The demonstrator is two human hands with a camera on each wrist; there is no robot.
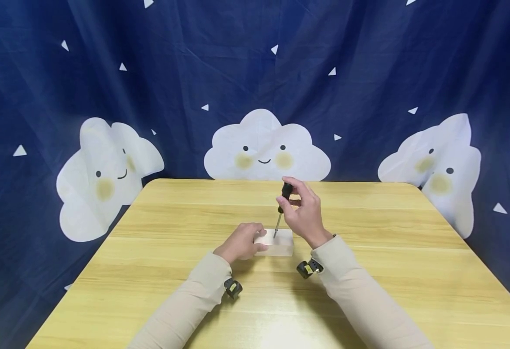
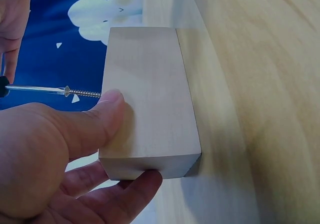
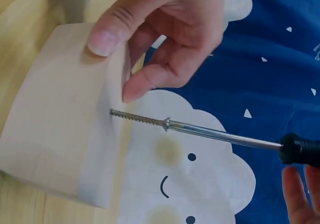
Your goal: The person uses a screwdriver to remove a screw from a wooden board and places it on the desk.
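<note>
A pale wooden block (image 1: 281,248) lies on the table, and my left hand (image 1: 242,241) grips its left end, thumb on the near side. In my right hand (image 1: 304,213) is a screwdriver with a black handle (image 1: 286,190), pinched between thumb and fingers above the block. Its metal shaft (image 3: 225,137) meets the head of a screw (image 3: 140,118). The screw's tip touches the block's top face, and most of the thread shows outside the wood. In the left wrist view, my thumb (image 2: 112,108) presses the block beside the screw.
The wood-grain table (image 1: 172,232) stretches around both hands. Behind it hangs a dark blue curtain (image 1: 237,58) with white smiling clouds and small triangles. Each wrist wears a small black camera, one on the left (image 1: 233,288) and one on the right (image 1: 309,268).
</note>
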